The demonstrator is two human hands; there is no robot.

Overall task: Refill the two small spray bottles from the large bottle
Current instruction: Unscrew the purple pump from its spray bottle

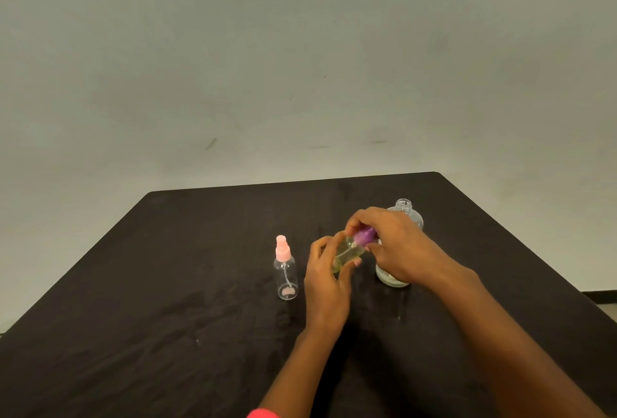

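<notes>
Holding purple-capped bottle (347, 255), yellowish liquid | pink-capped bottle (286, 272) empty | large bottle (405, 209) uncapped

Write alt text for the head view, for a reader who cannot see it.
Over a dark table, the left hand holds a tilted small bottle of yellowish liquid while the right hand grips its purple spray cap. An uncapped large bottle stands behind the right hand, and a clear pink-capped spray bottle stands upright to the left.
</notes>
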